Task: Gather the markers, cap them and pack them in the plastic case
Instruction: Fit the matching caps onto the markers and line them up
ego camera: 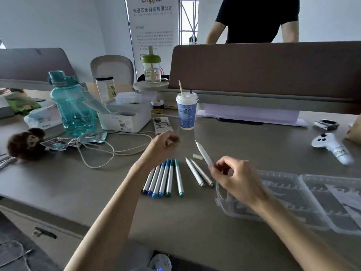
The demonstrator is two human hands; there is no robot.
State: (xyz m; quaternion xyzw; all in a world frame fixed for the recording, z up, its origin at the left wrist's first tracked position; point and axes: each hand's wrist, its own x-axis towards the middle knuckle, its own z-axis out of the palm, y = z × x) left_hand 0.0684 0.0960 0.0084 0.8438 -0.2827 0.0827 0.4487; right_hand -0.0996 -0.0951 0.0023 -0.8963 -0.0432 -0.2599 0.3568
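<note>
In rt fingers (222, 165): uncapped marker (204, 153), tip up-left.

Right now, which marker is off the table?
The white marker pinched in the right hand, tip pointing away; all the others lie flat on the table.

Open-plan office. Grey worktop (195, 227) with brown fabric divider panel (263, 65) at 12 o'clock, company roll-up banner (154, 26) behind, office chair (112, 68) at 11 o'clock, drawer unit (45, 233) at 8 o'clock, personal drink bottles, charging cables.
</note>
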